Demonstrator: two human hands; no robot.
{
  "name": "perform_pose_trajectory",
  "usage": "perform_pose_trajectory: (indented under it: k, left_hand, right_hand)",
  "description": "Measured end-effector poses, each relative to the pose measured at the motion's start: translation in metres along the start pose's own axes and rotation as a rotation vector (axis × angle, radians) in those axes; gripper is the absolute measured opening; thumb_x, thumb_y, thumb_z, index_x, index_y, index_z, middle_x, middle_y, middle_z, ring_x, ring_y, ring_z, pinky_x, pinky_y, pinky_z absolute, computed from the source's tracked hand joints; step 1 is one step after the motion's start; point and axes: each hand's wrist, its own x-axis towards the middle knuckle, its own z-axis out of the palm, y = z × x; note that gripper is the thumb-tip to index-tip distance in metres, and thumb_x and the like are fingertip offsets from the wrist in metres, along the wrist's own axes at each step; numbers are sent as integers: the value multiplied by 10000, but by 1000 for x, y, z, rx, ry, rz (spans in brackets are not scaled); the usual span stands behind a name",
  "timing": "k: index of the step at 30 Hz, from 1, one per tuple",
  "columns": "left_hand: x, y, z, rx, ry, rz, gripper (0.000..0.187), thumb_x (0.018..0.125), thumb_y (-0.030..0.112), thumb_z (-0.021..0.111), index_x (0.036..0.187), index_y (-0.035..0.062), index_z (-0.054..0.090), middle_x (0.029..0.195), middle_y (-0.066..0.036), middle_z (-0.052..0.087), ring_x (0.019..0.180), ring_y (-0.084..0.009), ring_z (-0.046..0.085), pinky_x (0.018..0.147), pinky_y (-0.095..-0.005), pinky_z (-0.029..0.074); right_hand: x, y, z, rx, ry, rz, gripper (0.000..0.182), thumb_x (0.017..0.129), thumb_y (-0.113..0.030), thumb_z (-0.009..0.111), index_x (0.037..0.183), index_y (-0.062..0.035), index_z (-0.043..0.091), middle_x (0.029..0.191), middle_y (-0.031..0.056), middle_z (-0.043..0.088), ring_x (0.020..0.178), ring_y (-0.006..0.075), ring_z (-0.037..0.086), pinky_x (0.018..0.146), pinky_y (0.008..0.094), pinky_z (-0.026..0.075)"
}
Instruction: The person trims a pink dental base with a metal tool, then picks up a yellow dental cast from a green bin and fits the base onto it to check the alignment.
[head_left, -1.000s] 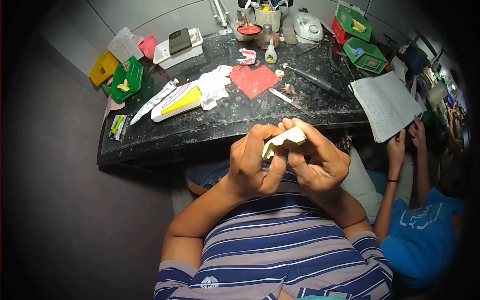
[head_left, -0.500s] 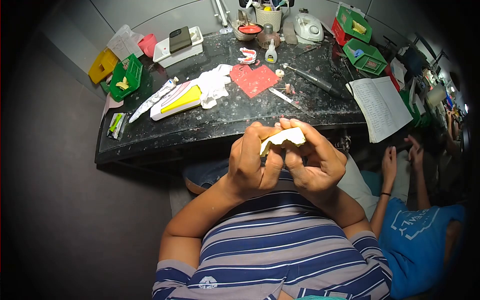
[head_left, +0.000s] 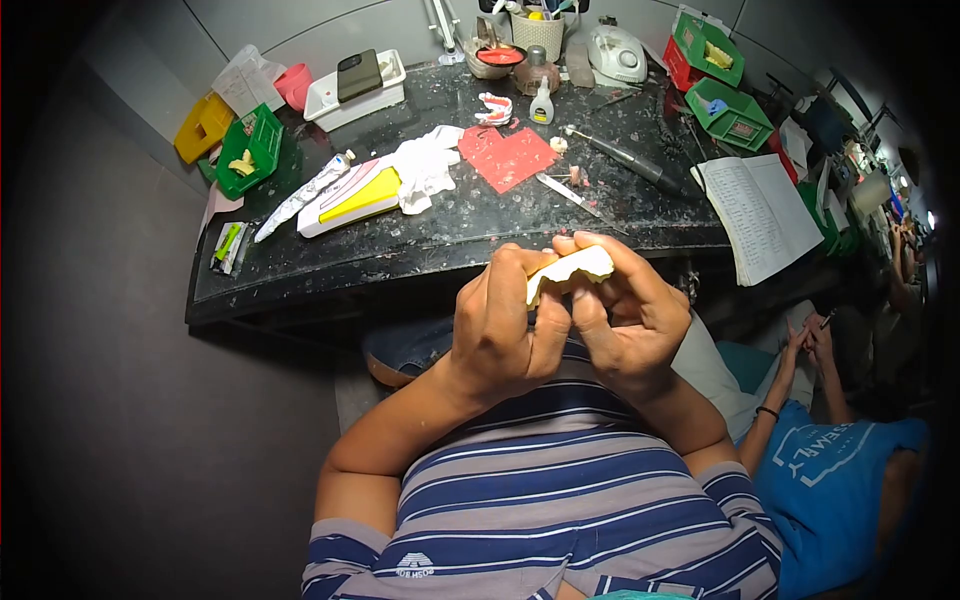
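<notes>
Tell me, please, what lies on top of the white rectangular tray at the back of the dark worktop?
A dark phone lies across the white rectangular tray. Whatever is beneath the phone is covered.

The cast (head_left: pixel 570 271) looks like matt, chalky plaster. The worktop (head_left: pixel 470 225) is glossy speckled stone. The cloth (head_left: pixel 425 168) is soft, the bins (head_left: pixel 730 110) shiny plastic.

1. Both forearms rise from the lap, elbows bent, wrists meeting in front of the chest.
2. The left hand (head_left: pixel 500 325) is curled, knuckles outward.
3. The right hand (head_left: pixel 628 320) faces it, fingers (head_left: pixel 600 245) arched and pinching.
</notes>
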Motion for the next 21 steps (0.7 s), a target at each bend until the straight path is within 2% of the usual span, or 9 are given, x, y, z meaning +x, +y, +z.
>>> perform_pose_trajectory:
  k: [10, 12, 13, 15, 17, 19, 21]
  left_hand:
    - [-4, -2, 3, 51, -24, 34, 165, 807, -16, 580, 950, -94, 554, 810, -186, 583, 608, -301, 617, 524, -373, 510]
    - [-5, -5, 3, 79, -35, 62, 169, 807, -10, 586, 952, -92, 555, 815, -186, 586, 611, -302, 618, 525, -378, 509]
    - [-6, -5, 4, 45, -49, 9, 158, 820, -6, 588, 954, -84, 554, 809, -183, 592, 610, -308, 622, 529, -382, 510]
    - [-6, -5, 3, 11, -61, -44, 148, 834, -1, 590, 955, -77, 554, 803, -181, 598, 609, -314, 627, 532, -386, 510]
    - [-3, -2, 0, -82, -97, -216, 116, 875, 21, 591, 951, -55, 548, 779, -172, 616, 618, -293, 653, 550, -369, 514]
    - [-2, -3, -3, -143, -124, -290, 112, 891, 33, 592, 950, -47, 542, 774, -172, 628, 626, -268, 662, 557, -352, 513]
    - [-2, -4, -4, -204, -150, -367, 111, 906, 46, 592, 949, -39, 536, 769, -173, 639, 634, -243, 671, 565, -334, 512]
  right_hand:
    - [-5, 1, -2, 20, 3, 44, 344, 909, 64, 599, 1240, 143, 548, 1143, 242, 670, 1078, 254, 674, 940, 331, 556]
    - [-6, 5, -1, 35, 27, 97, 332, 908, 68, 600, 1228, 143, 555, 1099, 220, 687, 1030, 215, 684, 911, 311, 564]
    - [-6, 7, -1, 35, 28, 98, 332, 908, 68, 600, 1228, 143, 555, 1099, 220, 687, 1030, 215, 684, 911, 311, 564]
    - [-6, 11, 1, 80, 52, 142, 317, 902, 69, 618, 1206, 142, 564, 1041, 182, 701, 952, 165, 689, 839, 264, 574]
    - [-4, 10, 2, 92, 61, 196, 313, 899, 69, 628, 1197, 143, 567, 1026, 167, 703, 924, 147, 686, 806, 245, 573]
    - [-4, 13, 1, 96, 67, 254, 309, 891, 68, 647, 1182, 144, 572, 1007, 143, 703, 887, 124, 682, 747, 211, 568]
    - [-4, 12, -2, 111, 60, 274, 314, 894, 67, 645, 1189, 144, 571, 1017, 146, 701, 896, 126, 681, 754, 212, 568]
